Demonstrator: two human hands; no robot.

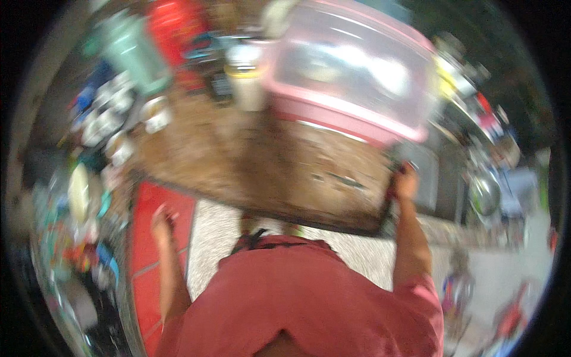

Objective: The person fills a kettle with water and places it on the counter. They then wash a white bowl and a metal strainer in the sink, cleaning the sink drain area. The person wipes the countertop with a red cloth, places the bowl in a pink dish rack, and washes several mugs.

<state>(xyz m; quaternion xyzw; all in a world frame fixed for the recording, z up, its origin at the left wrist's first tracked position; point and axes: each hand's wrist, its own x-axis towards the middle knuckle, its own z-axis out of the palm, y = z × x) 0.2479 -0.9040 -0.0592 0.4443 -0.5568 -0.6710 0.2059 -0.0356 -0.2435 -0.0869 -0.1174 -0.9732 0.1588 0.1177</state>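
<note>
The whole view is smeared by motion. My left hand [164, 221] hangs low over red floor tiles [163, 254], its fingers loosely curled and apparently with nothing in them. At the right end of a worn brown wooden tabletop [209, 151] is my right hand [405, 183]. A dark greyish thing [400, 154] shows just beyond its fingers; blur hides whether they grip it. Close above that hand stands a large pink-rimmed plastic bin [348, 109] with a see-through lid. A thin dark green piece [343, 179] lies on the wood among small scraps.
White cups [156, 114] and a pale green pitcher-like container [134, 53] stand at the left. Beside the bin is a white container with a yellow band [244, 71]. A red container [176, 26] stands behind. Metal bowl-like ware [484, 194] sits at the right.
</note>
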